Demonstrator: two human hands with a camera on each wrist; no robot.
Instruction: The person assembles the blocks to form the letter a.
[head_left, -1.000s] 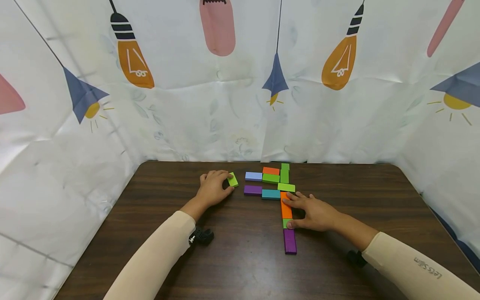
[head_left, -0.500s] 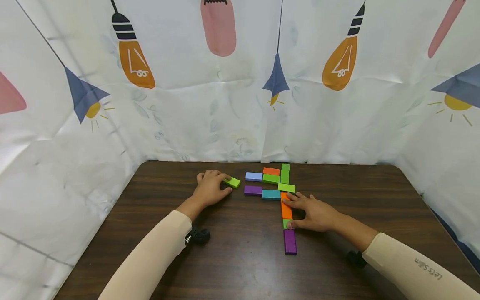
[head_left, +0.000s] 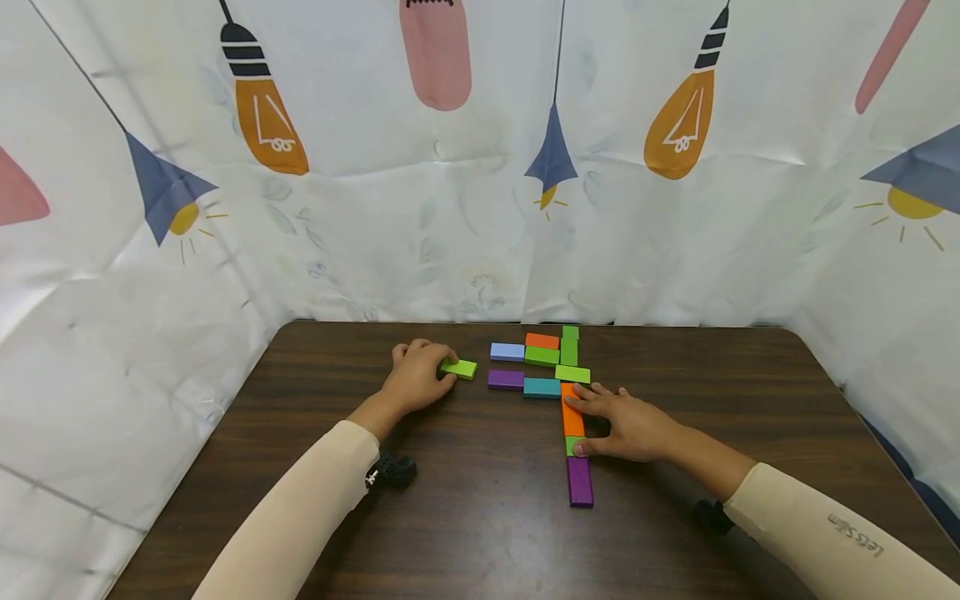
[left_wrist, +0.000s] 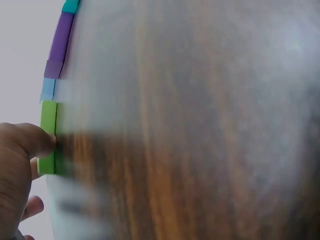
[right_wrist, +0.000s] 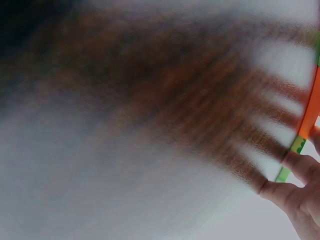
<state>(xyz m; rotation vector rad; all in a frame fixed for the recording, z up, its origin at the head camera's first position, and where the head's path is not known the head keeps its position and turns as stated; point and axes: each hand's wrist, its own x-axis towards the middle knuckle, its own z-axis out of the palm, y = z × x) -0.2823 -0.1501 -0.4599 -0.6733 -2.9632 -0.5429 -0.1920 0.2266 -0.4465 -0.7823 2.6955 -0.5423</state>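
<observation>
Left of the laid-out blocks, my left hand (head_left: 414, 375) pinches a lime green block (head_left: 463, 369). In the left wrist view the thumb presses the near side of that block (left_wrist: 48, 117), with other fingertips behind it. My right hand (head_left: 637, 427) rests with spread fingers at a column of blocks. One finger lies on the orange block (head_left: 571, 423), and the thumb touches the small green block (head_left: 572, 447) below it. A purple block (head_left: 580, 483) continues the column toward me. The right wrist view shows fingertips on the table beside the orange block (right_wrist: 309, 110).
Purple (head_left: 506, 380) and teal (head_left: 542, 388) blocks form a row left of the column. Behind lie a light blue block (head_left: 507, 352), an orange-red block (head_left: 542, 341) and several green blocks (head_left: 569, 352). A patterned curtain (head_left: 480, 217) hangs behind the dark wooden table (head_left: 480, 517).
The lime green block has turned from pointing away to lying crosswise in my left hand, which has drawn slightly left and nearer. My right hand has stayed in place.
</observation>
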